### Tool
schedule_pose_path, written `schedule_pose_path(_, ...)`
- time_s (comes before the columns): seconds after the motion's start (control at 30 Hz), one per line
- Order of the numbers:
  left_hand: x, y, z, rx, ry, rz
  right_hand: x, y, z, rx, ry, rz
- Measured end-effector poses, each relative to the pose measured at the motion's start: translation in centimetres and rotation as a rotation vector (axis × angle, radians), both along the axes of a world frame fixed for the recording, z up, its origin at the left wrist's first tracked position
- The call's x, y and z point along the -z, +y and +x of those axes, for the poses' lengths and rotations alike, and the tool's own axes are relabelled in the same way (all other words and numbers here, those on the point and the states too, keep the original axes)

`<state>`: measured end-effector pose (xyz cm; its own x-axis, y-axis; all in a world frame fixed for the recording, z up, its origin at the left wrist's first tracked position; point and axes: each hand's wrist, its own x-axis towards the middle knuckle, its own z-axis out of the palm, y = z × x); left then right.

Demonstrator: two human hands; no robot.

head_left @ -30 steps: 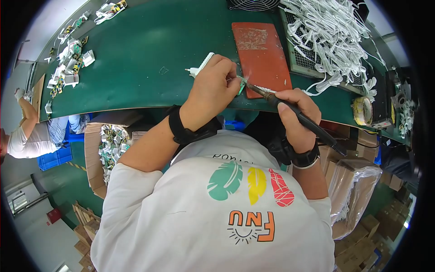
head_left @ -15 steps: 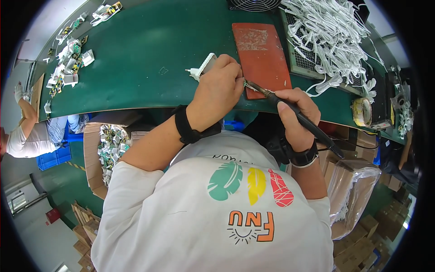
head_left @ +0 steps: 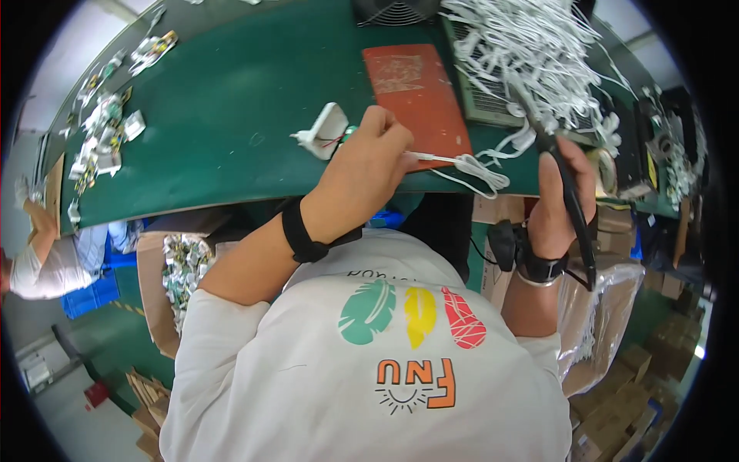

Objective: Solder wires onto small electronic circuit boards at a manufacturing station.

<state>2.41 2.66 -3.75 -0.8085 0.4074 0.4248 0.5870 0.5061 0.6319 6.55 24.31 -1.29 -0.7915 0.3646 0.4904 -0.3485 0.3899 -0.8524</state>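
Note:
My left hand (head_left: 368, 154) is closed in a pinch over the near edge of the red mat. From its fingertips a white cable (head_left: 481, 177) runs right, its coil lying at the table's front edge. Just left of these fingers is a white plug-in charger housing (head_left: 329, 127), open, with a red wire showing; whatever part lies inside the pinch is hidden. My right hand (head_left: 566, 189) is wrapped around the black handle of a soldering iron (head_left: 570, 200). The iron's blurred front end points up and away, in front of the white cable pile (head_left: 539, 46).
The red mat (head_left: 423, 100) lies on the green table (head_left: 231, 100). Several chargers and circuit boards (head_left: 104, 127) are scattered at the left. A fan (head_left: 396, 11) stands at the back, a tape roll (head_left: 606, 173) at right. An open carton of parts (head_left: 158, 289) sits below; another person (head_left: 50, 254) works far left.
My right hand has swung the soldering iron away to the right, off the mat, its tip turning upward. A white cable now extends from my left fingers. The whole view has shifted slightly.

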Motion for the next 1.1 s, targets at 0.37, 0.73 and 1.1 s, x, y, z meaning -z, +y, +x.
schedule_pose_path(0.37, -6.6, -4.8, -7.2, 0.247, 0.275, -0.459, 2.4, 2.6, 0.1, -0.038, -0.082, 0.345)
schedule_pose_path(0.73, -11.4, -27.2, -19.3, -0.892, 0.128, -1.015, 3.8, 0.8, -0.5, -0.089, -0.061, 0.772)
schedule_pose_path(1.1, -1.1, -41.5, -13.3, -0.739, -0.386, -0.83, 4.0, 1.9, -2.8, -0.258, 0.071, 0.157)
